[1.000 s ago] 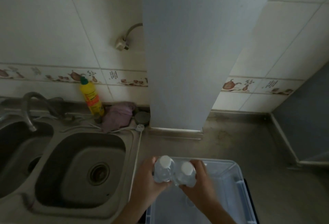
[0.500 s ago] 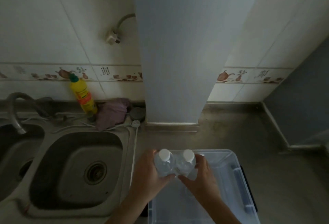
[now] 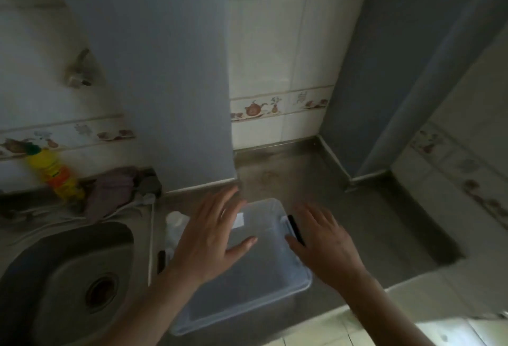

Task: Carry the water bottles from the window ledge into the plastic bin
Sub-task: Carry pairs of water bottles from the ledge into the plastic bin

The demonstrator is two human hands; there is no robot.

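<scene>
A clear plastic bin (image 3: 276,300) stands on the grey counter beside the sink, with a black clip (image 3: 295,229) on its right end. A blurred water bottle (image 3: 175,223) with a white cap shows at the bin's left end, partly hidden behind my left hand. I cannot make out a second bottle. My left hand (image 3: 211,235) hovers over the bin's left half, fingers spread and holding nothing. My right hand (image 3: 321,246) is over the bin's right rim, also open and holding nothing.
A steel sink (image 3: 71,277) lies to the left. Behind it stand a yellow detergent bottle (image 3: 59,176) and a purple cloth (image 3: 110,192). A grey-blue pillar (image 3: 154,71) rises behind the bin. The counter (image 3: 351,208) runs right to a tiled corner.
Both hands held two bottles together over the bin; now they have let go and are spread open above it. The view has swung to the right.
</scene>
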